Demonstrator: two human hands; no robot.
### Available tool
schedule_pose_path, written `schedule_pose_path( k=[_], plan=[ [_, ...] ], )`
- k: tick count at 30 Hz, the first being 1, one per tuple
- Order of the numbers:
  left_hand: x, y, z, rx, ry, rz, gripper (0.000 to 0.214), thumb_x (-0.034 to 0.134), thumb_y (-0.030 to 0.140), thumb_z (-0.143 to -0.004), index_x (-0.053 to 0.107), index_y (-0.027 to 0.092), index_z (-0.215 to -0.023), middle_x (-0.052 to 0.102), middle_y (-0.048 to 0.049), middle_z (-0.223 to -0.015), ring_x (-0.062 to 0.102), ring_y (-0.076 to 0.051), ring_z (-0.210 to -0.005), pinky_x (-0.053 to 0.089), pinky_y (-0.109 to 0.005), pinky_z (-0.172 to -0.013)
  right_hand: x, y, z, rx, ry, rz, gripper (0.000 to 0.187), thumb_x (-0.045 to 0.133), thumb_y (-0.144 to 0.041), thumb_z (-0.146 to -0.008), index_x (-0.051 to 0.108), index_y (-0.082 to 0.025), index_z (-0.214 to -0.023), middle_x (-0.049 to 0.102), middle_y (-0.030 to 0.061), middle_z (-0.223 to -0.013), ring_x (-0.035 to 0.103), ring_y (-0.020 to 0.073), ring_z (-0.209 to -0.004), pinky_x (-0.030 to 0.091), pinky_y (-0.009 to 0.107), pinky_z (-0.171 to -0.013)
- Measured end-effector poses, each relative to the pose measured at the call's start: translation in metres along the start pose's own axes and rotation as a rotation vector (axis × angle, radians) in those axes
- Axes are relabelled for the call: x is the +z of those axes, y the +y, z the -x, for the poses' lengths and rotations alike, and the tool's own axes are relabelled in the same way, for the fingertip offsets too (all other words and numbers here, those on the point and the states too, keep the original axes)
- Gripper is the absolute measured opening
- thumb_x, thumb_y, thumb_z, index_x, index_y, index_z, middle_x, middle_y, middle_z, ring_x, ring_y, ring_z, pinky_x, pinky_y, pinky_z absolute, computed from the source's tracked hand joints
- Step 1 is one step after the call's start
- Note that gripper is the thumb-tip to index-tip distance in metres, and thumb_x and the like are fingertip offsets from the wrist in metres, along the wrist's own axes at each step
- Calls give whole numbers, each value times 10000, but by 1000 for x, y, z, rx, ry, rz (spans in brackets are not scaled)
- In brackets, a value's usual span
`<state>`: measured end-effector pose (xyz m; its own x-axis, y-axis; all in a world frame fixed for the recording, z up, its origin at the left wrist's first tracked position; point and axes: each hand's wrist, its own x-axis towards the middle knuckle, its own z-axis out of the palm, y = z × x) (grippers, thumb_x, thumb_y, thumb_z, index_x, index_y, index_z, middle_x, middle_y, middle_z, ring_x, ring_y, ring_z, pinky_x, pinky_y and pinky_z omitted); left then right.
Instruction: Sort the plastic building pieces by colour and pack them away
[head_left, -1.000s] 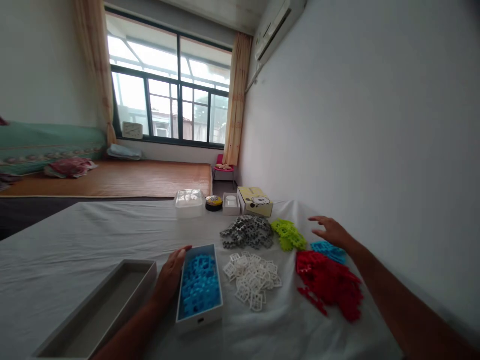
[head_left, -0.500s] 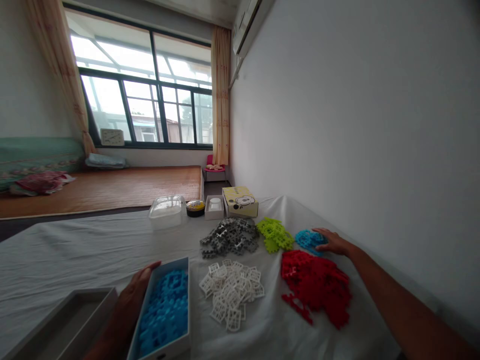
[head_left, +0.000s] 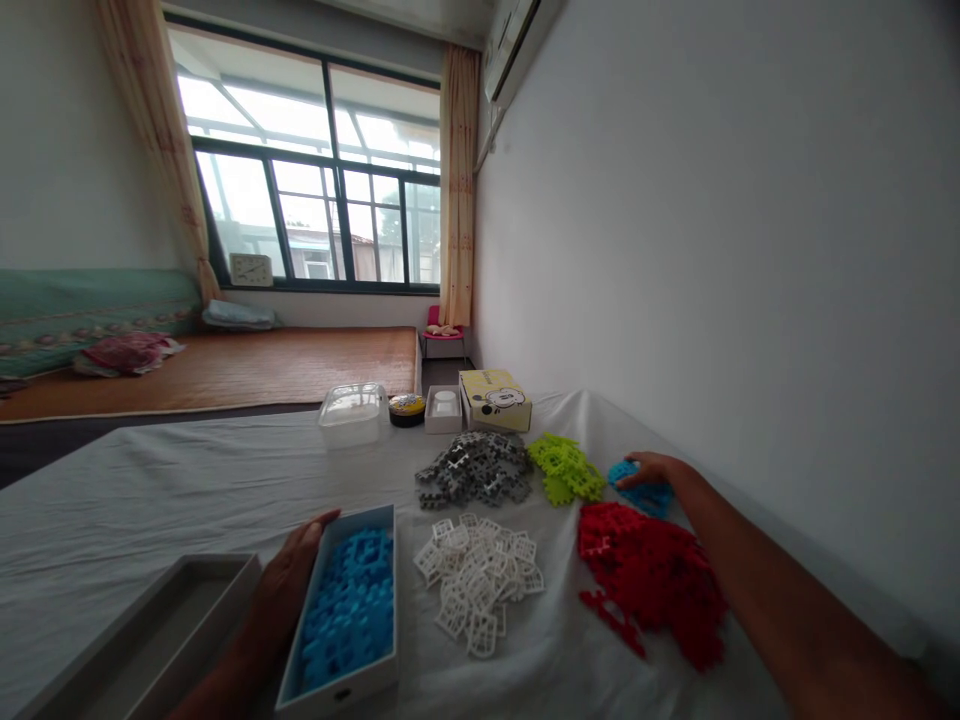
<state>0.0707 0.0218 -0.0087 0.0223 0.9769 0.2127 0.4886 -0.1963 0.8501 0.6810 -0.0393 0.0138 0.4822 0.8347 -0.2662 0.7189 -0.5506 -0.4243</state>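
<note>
My right hand (head_left: 658, 470) lies over a small heap of blue plastic pieces (head_left: 646, 496) at the far right of the white-sheeted table, fingers curled down onto them. My left hand (head_left: 289, 585) rests flat against the left side of a white box (head_left: 337, 695) filled with blue pieces (head_left: 349, 610). Between the hands lie a white pile (head_left: 480, 580) and a red pile (head_left: 652, 580). Further back sit a grey pile (head_left: 474, 470) and a lime-green pile (head_left: 564, 468).
An empty grey box lid (head_left: 142, 650) lies at the lower left. At the table's far edge stand a clear plastic tub (head_left: 351, 410), a round tin (head_left: 407, 408), a small white box (head_left: 443, 410) and a yellow carton (head_left: 495, 398). A white wall runs close along the right.
My right hand dropped from hovering above the table onto the small blue heap and curled over it. My left hand stayed beside the white box while the view shifted.
</note>
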Motion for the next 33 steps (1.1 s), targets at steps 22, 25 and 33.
schedule_pose_path(
  k=[22,25,33],
  plan=[
    [2,5,4,32,-22,97,521,324,531,-875,625,196,-1136,657,-39,-1138,572,-260,-1101,430,-399,-992,-5,1,26,141,57,-264,594,777,-389,-550,563,-195,-1069,611,168,-1152,656,278,-875,544,333,-570],
    [1,5,4,31,-37,105,579,312,564,-859,621,168,-1147,643,-76,-1160,574,-270,-1102,429,-403,-993,-9,-2,32,158,123,-306,581,790,-432,-542,569,-215,-1034,630,144,-1120,655,263,-866,542,302,-543],
    [3,6,4,33,-35,152,595,325,572,-839,624,152,-1135,638,-100,-1160,574,-281,-1100,404,-438,-1010,-36,-38,50,52,214,-425,631,803,-447,-550,520,-192,-1054,615,158,-1130,656,234,-839,557,267,-538]
  ],
)
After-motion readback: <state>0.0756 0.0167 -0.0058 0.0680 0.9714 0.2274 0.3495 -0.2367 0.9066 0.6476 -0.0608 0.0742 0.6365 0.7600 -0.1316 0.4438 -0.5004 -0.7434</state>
